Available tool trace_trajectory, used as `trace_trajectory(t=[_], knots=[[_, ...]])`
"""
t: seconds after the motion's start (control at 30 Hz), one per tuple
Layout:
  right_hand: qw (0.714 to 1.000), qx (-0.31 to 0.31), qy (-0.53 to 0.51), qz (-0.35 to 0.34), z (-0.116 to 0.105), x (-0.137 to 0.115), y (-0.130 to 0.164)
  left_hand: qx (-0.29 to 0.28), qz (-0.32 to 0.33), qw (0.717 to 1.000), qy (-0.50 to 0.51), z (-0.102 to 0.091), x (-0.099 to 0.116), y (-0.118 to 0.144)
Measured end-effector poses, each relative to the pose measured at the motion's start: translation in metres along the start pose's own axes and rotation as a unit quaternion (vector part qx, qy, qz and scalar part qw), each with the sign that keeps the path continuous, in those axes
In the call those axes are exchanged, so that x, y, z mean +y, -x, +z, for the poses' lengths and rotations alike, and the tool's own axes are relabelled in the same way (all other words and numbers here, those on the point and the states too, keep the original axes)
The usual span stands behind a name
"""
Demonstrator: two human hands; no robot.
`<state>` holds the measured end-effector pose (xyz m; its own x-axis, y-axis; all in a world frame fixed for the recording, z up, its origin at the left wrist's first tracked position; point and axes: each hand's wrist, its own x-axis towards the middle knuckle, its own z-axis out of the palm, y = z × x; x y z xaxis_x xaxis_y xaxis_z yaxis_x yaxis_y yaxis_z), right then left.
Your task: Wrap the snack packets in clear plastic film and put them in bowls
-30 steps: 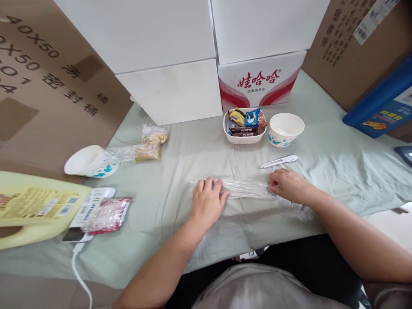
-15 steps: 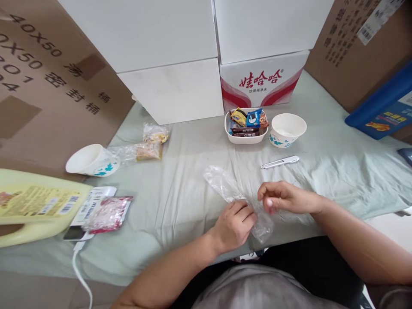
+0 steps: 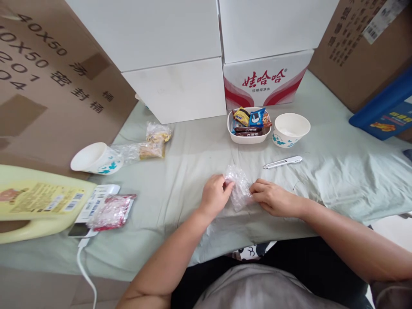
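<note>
A crumpled clear plastic bag is pinched from both sides on the pale green cloth-covered table, left hand and right hand fingers clamped on its edges, near a white pen.

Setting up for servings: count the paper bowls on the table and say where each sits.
2. One paper bowl stands upright at the back right, beside the white snack tray. The other bowl lies tipped on its side at the left, near the brown carton. Boxes may hide more.
</note>
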<state>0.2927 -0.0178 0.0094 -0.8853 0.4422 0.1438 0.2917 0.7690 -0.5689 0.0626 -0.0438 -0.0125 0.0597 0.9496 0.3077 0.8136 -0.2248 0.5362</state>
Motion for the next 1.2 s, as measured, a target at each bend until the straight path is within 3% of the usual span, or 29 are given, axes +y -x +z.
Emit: trace_trajectory(t=[0.3,0.43,0.53,0.63,0.7,0.8,0.93,1.0,1.1,1.2], knots=[[1.0,-0.004,0.0,-0.008,-0.004,-0.002,0.0,0.045,-0.014,0.999,-0.013,0.016,-0.003,0.003],[1.0,-0.001,0.014,-0.017,-0.005,-0.001,0.001,0.07,0.039,0.996,-0.034,0.017,-0.004,0.003],[0.996,0.064,0.062,-0.001,-0.01,-0.004,0.005,0.044,0.078,0.993,-0.077,0.017,-0.004,0.002],[0.982,0.141,0.124,-0.015,-0.014,-0.013,0.009,0.035,0.069,0.993,-0.092,0.019,-0.004,0.001],[0.98,0.116,0.15,-0.059,-0.011,-0.018,0.008,0.033,0.06,0.993,-0.091,0.021,-0.005,0.0],[0.982,0.026,0.167,-0.08,0.002,-0.02,0.004,0.045,0.048,0.995,-0.069,0.02,-0.009,-0.002],[0.984,-0.033,0.169,-0.04,0.015,-0.015,0.0,0.139,0.034,0.988,-0.055,0.005,-0.015,-0.005],[0.985,-0.03,0.167,-0.034,0.017,-0.013,-0.001,0.171,0.088,0.98,-0.058,-0.001,-0.013,-0.003],[0.985,-0.015,0.17,-0.04,0.018,-0.012,-0.001,0.08,0.226,0.969,-0.048,-0.002,-0.007,-0.001],[0.981,-0.005,0.188,-0.051,0.019,-0.014,-0.001,-0.044,0.245,0.966,-0.062,0.003,-0.002,-0.002]])
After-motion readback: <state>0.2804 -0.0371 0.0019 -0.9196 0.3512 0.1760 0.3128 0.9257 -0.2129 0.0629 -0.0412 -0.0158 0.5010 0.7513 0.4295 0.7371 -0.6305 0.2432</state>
